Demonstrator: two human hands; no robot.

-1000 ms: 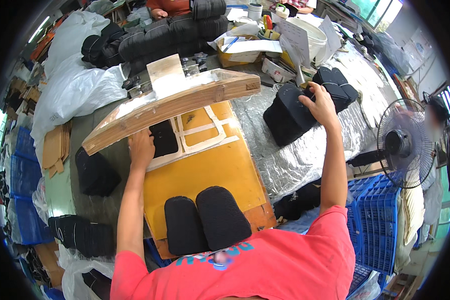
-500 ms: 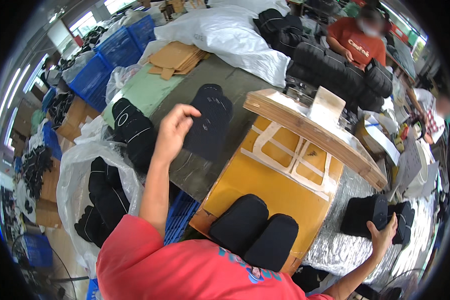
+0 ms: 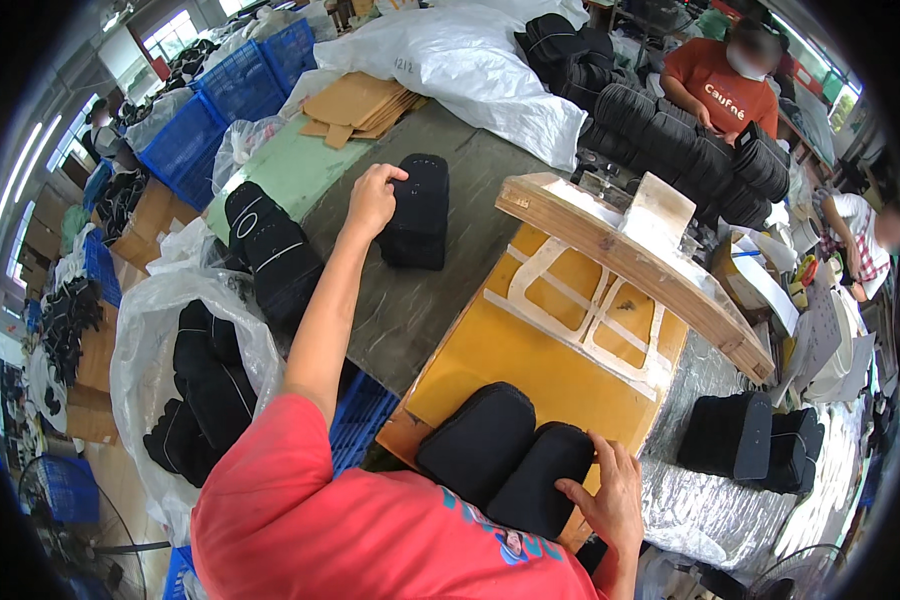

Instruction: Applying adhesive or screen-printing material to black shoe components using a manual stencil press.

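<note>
My left hand is stretched forward over the dark table, fingers curled and pressed to the upper left edge of a stack of black rounded fabric pieces. Small light marks dot the top piece. Close to my body, two black piles lie on a yellow board: a left one and a right one. My right hand is at the right pile, thumb over its top and fingers spread along its right edge. Beyond them, a wooden frame is tilted up over the board, with pale outlined shapes on it.
Tied black bundles lie left of the stack, above a clear plastic bag of more bundles. More black stacks sit on silvery sheeting at right. Cardboard and a white sack lie at the back. A co-worker sits far right.
My right hand has left the black stacks on the silvery sheeting and come to the right pile on the board. My left hand has shifted slightly forward; the blurred black piece beside it now appears as a neat stack.
</note>
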